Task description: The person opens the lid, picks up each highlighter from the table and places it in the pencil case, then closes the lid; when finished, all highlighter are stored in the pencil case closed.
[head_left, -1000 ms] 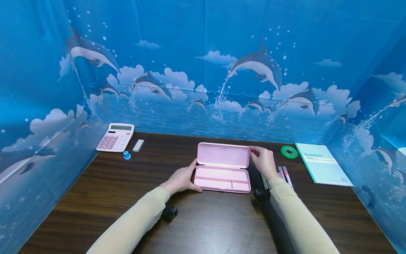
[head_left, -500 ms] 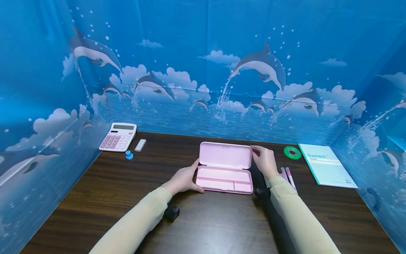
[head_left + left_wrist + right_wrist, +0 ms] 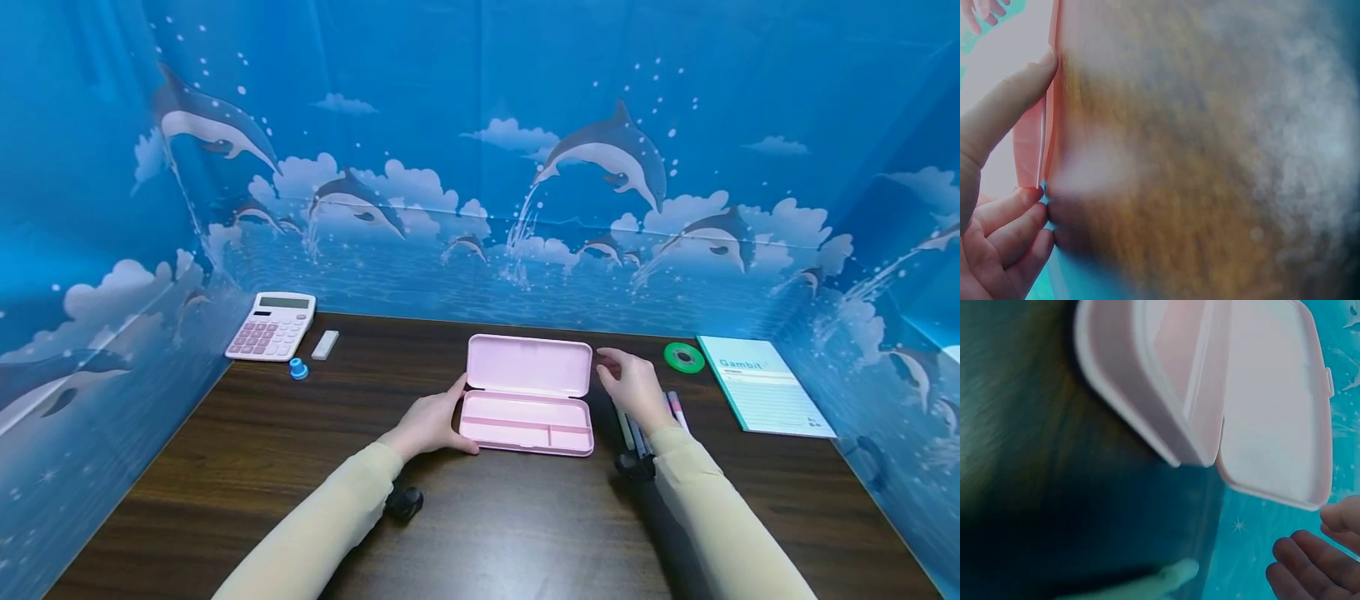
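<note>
— pale sleeves come in from the near edge of the dark wooden table [image 3: 225, 467]. what has the left hand [image 3: 429, 423] got?

— it holds the left end of the pink pencil case [image 3: 525, 423], thumb up by the hinge corner, fingers curled against the tray's end. the left wrist view shows the same pinch, blurred.

— and the case itself?

— mid-table, open, its lid [image 3: 528, 365] standing up behind the tray.

— the right hand [image 3: 636, 385]?

— just beside the lid's right edge, not touching it, fingers loosely spread and holding nothing. under and beside it lie a few pens [image 3: 678, 410].

— further back?

— a green tape roll [image 3: 684, 357] near the right hand, then a teal notebook [image 3: 761, 385] at the right. at far left, a pink calculator [image 3: 273, 325], a white eraser [image 3: 326, 344] and a small blue thing [image 3: 299, 368] i can't identify. dolphin-print backdrop [image 3: 480, 167] behind all of it.
</note>
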{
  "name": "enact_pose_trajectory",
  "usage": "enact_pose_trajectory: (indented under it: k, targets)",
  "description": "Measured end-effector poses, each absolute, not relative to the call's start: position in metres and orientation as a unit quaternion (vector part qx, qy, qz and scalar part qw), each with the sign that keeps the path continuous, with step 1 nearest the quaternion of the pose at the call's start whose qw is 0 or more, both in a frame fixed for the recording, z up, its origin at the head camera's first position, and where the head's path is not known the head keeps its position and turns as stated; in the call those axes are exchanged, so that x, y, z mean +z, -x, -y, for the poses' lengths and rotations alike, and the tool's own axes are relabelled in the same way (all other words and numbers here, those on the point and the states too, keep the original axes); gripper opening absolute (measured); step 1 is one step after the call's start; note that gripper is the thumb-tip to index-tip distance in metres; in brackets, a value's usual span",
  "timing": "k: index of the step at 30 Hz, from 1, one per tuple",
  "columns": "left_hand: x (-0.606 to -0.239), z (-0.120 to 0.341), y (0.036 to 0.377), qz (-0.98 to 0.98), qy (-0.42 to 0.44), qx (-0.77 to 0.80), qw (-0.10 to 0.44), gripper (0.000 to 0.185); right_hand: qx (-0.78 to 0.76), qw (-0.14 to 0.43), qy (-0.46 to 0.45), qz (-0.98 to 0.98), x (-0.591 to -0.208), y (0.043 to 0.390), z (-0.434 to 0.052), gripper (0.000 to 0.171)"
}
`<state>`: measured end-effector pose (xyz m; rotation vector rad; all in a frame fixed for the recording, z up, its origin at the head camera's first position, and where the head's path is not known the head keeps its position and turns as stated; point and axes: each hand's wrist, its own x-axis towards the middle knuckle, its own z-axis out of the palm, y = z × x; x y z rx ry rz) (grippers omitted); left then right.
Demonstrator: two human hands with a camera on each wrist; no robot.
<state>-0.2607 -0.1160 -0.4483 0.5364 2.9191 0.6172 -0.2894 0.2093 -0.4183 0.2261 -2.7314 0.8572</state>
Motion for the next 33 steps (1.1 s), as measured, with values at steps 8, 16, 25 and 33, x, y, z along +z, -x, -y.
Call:
enact_pose_trajectory:
  k: [8, 16, 25, 33]
  targets:
    - [-0.450, 0.114, 0.262, -0.961, -0.173, 0.208, 0.060, 0.124, 0.269, 0.113, -0.060, 0.955, -0.415, 0.267, -0.240, 0.030]
    - [-0.450, 0.118, 0.263, -0.962, -0.169, 0.206, 0.063, 0.123, 0.238, 0.112, -0.044, 0.964, -0.416, 0.254, -0.272, 0.025]
    - [-0.448, 0.117, 0.262, -0.961, -0.168, 0.208, 0.069, 0.122, 0.202, 0.075, -0.010, 0.976, -0.435, 0.241, -0.309, 0.019]
    - [-0.449, 0.115, 0.263, -0.962, -0.171, 0.202, 0.066, 0.123, 0.203, 0.035, 0.014, 0.978, -0.443, 0.238, -0.326, 0.020]
